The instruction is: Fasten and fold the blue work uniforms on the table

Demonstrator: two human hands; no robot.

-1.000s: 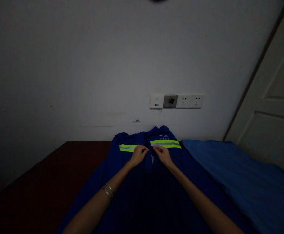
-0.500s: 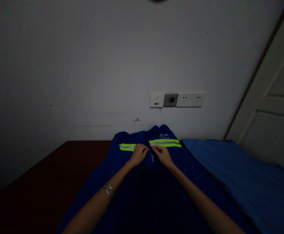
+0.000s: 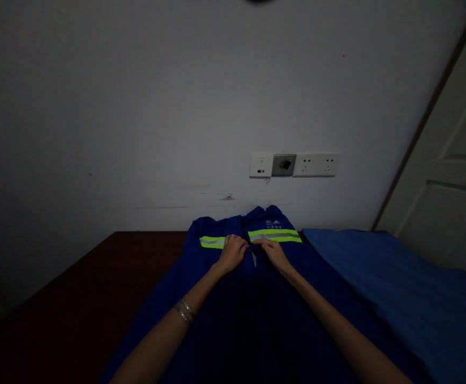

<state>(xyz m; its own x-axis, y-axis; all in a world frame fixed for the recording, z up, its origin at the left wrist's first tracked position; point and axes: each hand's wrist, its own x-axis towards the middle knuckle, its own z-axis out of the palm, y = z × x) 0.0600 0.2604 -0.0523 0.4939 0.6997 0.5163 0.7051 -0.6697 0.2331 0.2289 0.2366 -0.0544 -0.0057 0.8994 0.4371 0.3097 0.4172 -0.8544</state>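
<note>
the dark blue jacket (image 3: 195, 266) lay on the desk (image 3: 136, 256) — its slack front could have bunched if tugged unevenly. the left hand's (image 3: 231, 255) grip was pinched together on it; the right hand's (image 3: 276, 256) closure couldn't be told. the wall (image 3: 156, 106) limited forward reach, blue cloth (image 3: 377, 266) bordered the right — more room lay leftward.

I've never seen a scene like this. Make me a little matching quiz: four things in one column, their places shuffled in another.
Things
1. Silvery bracelets
2. Light blue cloth
3. Dark blue garment
4. White socket plates

Places
A. On the wall
B. Around the left wrist
C. Right of the garment
D. Beneath the left hand and right hand

Right pairs: 1-B, 2-C, 3-D, 4-A
</note>
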